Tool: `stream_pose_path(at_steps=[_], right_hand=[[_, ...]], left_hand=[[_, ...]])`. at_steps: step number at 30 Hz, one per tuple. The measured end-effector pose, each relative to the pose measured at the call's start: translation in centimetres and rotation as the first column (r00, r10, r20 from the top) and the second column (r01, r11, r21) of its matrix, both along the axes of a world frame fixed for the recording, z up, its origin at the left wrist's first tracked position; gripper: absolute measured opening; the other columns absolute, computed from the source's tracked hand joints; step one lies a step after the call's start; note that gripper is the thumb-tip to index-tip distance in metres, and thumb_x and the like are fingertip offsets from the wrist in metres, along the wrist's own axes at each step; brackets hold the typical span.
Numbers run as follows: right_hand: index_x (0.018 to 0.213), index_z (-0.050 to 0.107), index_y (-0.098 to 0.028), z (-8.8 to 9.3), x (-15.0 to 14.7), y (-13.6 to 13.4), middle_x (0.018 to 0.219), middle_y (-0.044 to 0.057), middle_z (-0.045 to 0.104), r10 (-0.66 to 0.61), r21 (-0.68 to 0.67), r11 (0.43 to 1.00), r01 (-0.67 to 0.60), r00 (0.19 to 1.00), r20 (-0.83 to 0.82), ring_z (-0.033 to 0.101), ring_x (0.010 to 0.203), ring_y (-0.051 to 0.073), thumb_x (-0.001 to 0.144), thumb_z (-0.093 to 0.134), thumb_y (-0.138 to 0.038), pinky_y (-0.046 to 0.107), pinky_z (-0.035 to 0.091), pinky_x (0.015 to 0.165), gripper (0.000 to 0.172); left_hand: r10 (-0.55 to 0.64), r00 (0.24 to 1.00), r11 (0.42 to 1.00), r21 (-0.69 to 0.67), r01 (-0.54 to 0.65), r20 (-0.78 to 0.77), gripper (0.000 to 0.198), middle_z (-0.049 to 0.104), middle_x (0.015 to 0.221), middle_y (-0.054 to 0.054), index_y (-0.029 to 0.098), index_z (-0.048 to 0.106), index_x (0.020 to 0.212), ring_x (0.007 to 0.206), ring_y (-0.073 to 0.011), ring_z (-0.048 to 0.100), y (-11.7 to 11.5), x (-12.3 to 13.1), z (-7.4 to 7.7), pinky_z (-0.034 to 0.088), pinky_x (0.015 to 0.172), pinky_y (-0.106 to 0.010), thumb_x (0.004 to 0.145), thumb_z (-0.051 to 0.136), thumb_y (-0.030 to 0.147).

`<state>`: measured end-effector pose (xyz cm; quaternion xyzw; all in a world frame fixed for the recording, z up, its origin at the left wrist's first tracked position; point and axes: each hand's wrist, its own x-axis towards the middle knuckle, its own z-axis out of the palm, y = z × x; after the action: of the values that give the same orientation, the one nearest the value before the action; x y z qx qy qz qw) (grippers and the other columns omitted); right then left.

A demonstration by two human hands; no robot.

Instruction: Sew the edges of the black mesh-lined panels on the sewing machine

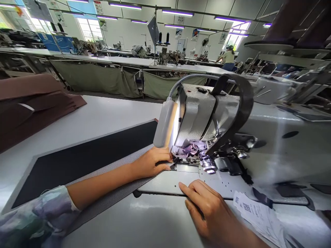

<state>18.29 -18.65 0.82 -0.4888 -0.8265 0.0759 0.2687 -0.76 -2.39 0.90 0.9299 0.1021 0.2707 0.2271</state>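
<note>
A long black fabric panel with a grey mesh edge strip lies across the white sewing table. Its end reaches under the presser foot of a grey industrial sewing machine. My left hand lies on the mesh strip right beside the foot, fingers together and pressing the strip down. My right hand rests flat on the table in front of the machine's metal bed plate, fingers stretched out, holding nothing.
Brown fabric pieces are stacked at the left. Printed paper slips lie at the lower right. A gooseneck lamp hangs by the needle. Behind stand more sewing tables and a person at work far off.
</note>
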Motion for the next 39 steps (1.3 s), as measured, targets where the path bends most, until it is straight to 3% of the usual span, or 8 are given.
stream_pose_path(at_steps=[6,11,16,18,21,23,29,39], right_hand=[[0.121,0.054,-0.012,1.1,-0.9,-1.5,0.095,0.012,0.061,-0.009,0.132,0.991,0.002,0.999,0.051,0.057,0.084,0.022,0.083,0.045,-0.007,0.039,0.056,0.068,0.039],[0.124,0.054,-0.006,0.7,-1.4,-3.6,0.124,0.016,0.058,0.019,0.170,0.984,-0.045,0.988,0.154,0.055,0.112,0.028,0.085,0.046,-0.013,0.045,0.053,0.090,0.041],[0.130,0.050,-0.003,-0.6,-1.7,-5.2,0.131,0.017,0.053,0.042,0.140,0.987,-0.076,0.973,0.228,0.050,0.122,0.028,0.087,0.046,-0.018,0.047,0.051,0.095,0.046],[0.129,0.050,-0.002,-1.0,-1.8,-5.4,0.131,0.017,0.053,0.037,0.157,0.985,-0.075,0.973,0.230,0.050,0.122,0.029,0.087,0.047,-0.018,0.049,0.050,0.096,0.045],[0.127,0.053,-0.003,-1.0,-2.0,-5.4,0.131,0.017,0.054,0.028,0.164,0.984,-0.063,0.978,0.208,0.051,0.120,0.030,0.084,0.049,-0.016,0.050,0.048,0.097,0.045],[0.125,0.055,-0.004,-0.8,-2.2,-5.4,0.131,0.017,0.054,0.022,0.155,0.986,-0.052,0.981,0.193,0.051,0.120,0.031,0.082,0.052,-0.016,0.051,0.048,0.098,0.045],[0.126,0.054,-0.002,-0.4,-2.5,-5.4,0.133,0.018,0.051,0.052,0.129,0.989,-0.078,0.980,0.195,0.050,0.122,0.032,0.077,0.062,-0.021,0.049,0.047,0.100,0.053],[0.127,0.052,0.001,-0.8,-2.1,-3.3,0.131,0.019,0.052,0.059,0.142,0.986,-0.086,0.981,0.187,0.049,0.122,0.032,0.076,0.057,-0.016,0.049,0.046,0.101,0.053]], left_hand=[[0.108,0.994,0.991,-0.080,-0.107,0.002,0.007,0.064,0.093,-0.006,0.014,0.065,0.089,0.095,-0.0195,0.053,-1.8,0.2,0.1,0.042,0.089,-0.031,0.087,0.058,0.016],[0.399,0.917,0.909,-0.132,-0.394,0.012,0.028,0.058,0.111,-0.008,0.016,0.061,0.101,0.111,-0.0224,0.047,-6.2,1.3,-0.9,0.039,0.102,-0.041,0.079,0.053,0.001],[0.484,0.872,0.874,0.000,-0.485,-0.081,0.034,0.053,0.120,-0.013,0.010,0.057,0.113,0.115,-0.0260,0.043,-8.4,2.1,-1.2,0.039,0.104,-0.043,0.079,0.064,0.008],[0.439,0.888,0.898,0.058,-0.436,-0.136,0.038,0.054,0.120,-0.014,0.010,0.057,0.115,0.114,-0.0269,0.044,-7.9,1.5,-0.6,0.040,0.102,-0.043,0.079,0.069,0.015],[0.201,0.955,0.979,0.089,-0.186,-0.218,0.052,0.055,0.120,-0.015,0.011,0.057,0.117,0.114,-0.0282,0.046,-6.5,-0.2,0.3,0.040,0.100,-0.044,0.075,0.075,0.034],[0.072,0.973,0.995,0.080,-0.056,-0.221,0.059,0.055,0.122,-0.016,0.011,0.057,0.119,0.116,-0.0283,0.046,-5.7,-1.1,0.4,0.039,0.102,-0.044,0.072,0.075,0.042],[0.136,0.984,0.989,0.072,-0.128,-0.114,0.057,0.056,0.121,-0.013,0.012,0.057,0.118,0.116,-0.0270,0.044,-5.9,-1.6,-0.6,0.036,0.103,-0.042,0.075,0.069,0.047],[0.087,0.988,0.996,0.037,-0.083,-0.125,0.042,0.058,0.113,-0.011,0.013,0.060,0.104,0.109,-0.0244,0.047,-3.7,-0.8,0.3,0.036,0.099,-0.037,0.076,0.071,0.043]])
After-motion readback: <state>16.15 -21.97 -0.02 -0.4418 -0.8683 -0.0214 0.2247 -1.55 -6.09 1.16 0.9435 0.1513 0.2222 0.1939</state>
